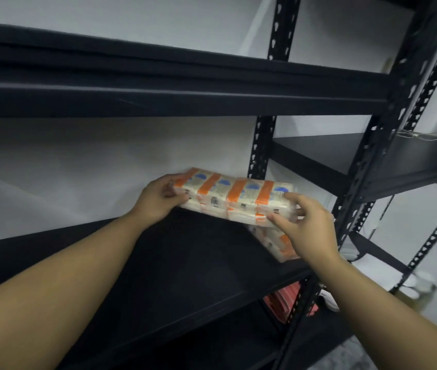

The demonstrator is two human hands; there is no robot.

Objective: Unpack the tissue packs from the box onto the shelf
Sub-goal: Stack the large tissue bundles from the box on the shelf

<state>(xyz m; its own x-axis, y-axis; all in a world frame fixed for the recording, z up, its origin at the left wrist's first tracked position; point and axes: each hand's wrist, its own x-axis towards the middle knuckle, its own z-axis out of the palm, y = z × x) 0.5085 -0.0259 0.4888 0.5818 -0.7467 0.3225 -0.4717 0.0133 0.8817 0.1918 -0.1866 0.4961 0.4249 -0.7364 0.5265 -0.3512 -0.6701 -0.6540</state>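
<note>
Orange-and-white tissue packs (234,199) sat in a row above the black shelf (185,263), resting on another pack (273,240) at the right. The left hand (158,200) gripped the left end; the right hand (306,222) pinched the right end.

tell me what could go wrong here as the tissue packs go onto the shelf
1. The orange-and-white wrapped tissue bundle is held only at its ends by the left hand and right hand; it might sag or slip.
2. It may land crooked on the similar pack beneath, near the black metal shelf edge, and topple.
</note>
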